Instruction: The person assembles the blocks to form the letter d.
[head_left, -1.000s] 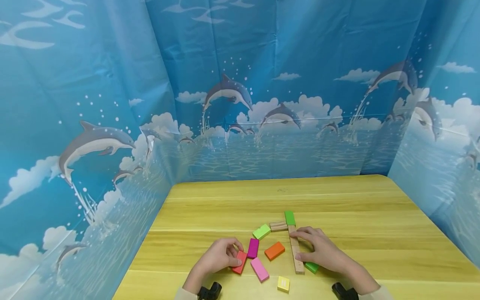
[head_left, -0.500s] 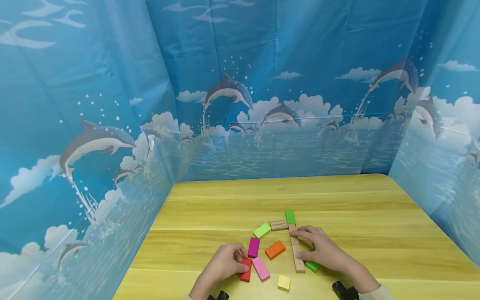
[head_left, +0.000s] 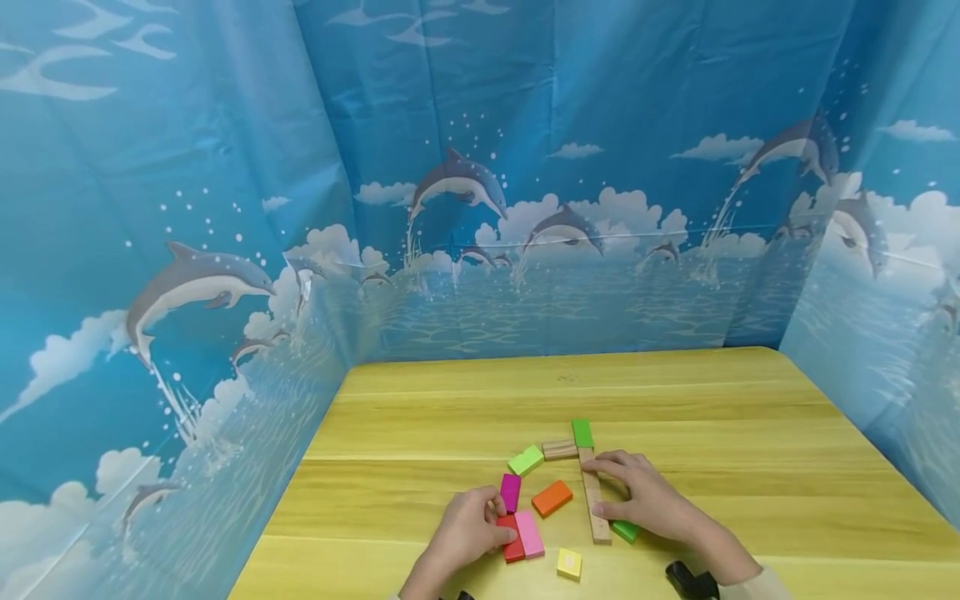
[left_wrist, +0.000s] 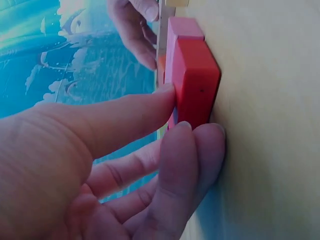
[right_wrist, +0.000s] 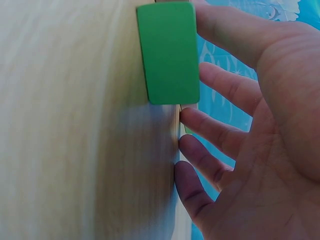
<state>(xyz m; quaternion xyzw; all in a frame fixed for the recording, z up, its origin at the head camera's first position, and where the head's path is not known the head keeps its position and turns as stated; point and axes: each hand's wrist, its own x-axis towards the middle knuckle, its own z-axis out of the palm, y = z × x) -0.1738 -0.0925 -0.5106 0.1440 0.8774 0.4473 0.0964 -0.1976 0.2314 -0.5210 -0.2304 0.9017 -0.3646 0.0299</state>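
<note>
With its thumb and fingers my left hand (head_left: 465,529) pinches a red block (left_wrist: 201,85), lying flat on the table. The red block's long side meets a pink block (head_left: 530,535), and a magenta block (head_left: 510,492) lies just beyond them. My right hand (head_left: 651,502) rests with spread, loosely bent fingers along a straight row of plain wooden blocks (head_left: 598,523); thumb and index finger touch it. A green block (right_wrist: 169,54) sits by the right thumb, at the row's right side. Parts of the row are hidden under the right fingers.
An orange block (head_left: 552,498) lies between the hands, and a yellow block (head_left: 569,564) nearer the front. A lime block (head_left: 526,460), a ridged wooden block (head_left: 559,450) and another green block (head_left: 582,432) curve round the back. Dolphin-printed curtains (head_left: 555,308) border the yellow table (head_left: 420,408).
My left hand has slid the red block rightward and turned it until it lies alongside the pink block, which has swung a little more upright. The right hand has stayed in place.
</note>
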